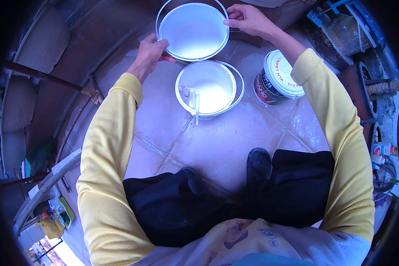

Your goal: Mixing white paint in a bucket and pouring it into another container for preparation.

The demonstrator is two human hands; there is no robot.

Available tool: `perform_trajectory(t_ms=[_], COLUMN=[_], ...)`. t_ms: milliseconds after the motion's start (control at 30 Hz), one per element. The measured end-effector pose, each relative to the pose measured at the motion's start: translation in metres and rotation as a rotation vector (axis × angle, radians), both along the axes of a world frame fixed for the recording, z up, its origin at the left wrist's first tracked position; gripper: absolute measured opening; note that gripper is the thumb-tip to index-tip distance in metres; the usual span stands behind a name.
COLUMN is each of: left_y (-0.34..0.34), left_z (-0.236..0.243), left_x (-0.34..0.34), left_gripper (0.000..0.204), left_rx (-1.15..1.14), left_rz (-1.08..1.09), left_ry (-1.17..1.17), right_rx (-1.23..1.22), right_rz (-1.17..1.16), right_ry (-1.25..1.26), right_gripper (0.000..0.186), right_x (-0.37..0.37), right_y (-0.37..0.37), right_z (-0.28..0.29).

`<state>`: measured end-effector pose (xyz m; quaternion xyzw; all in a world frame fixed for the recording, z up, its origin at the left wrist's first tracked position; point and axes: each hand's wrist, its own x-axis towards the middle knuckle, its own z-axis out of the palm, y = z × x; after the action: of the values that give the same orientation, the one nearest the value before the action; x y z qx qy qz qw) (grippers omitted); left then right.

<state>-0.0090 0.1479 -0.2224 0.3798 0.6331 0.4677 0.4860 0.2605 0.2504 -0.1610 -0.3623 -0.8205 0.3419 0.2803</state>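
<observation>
Between my two hands is a white bucket [193, 31] with a raised wire handle, its pale inside facing me. My left hand [150, 54] grips its rim at the lower left, fingers curled round the edge. On the upper right of the same rim my right hand [247, 20] pinches with the thumb. Just nearer to me, a second white bucket [208, 88] stands on the tiles, with white content and its handle lowered to the right. A pale stick-like tool [197, 106] hangs over its near rim. Whether the held bucket touches the floor, I cannot tell.
A lidded paint tub [279, 77] stands to the right, below my right forearm. Stained buckets [341, 29] sit at the far right, above plant pots [361, 88]. Poles and a curved pipe [48, 186] line the left side. My shoes [258, 164] rest on the tiled floor.
</observation>
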Motion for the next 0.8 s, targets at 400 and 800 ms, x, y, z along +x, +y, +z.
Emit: perform_trajectory(t_ms=[400, 800], left_y=[0.004, -0.001], left_z=[-0.012, -0.036], left_x=[-0.004, -0.014], left_gripper=[0.025, 0.019], left_rx=[-0.117, -0.145], left_rz=[0.221, 0.341], left_ry=[-0.125, -0.206], right_rx=[0.070, -0.023], right_rz=[0.400, 0.564], right_ry=[-0.498, -0.552], right_gripper=[0.040, 0.026], right_x=[-0.061, -0.070], right_y=[-0.118, -0.110], right_z=[-0.072, -0.096])
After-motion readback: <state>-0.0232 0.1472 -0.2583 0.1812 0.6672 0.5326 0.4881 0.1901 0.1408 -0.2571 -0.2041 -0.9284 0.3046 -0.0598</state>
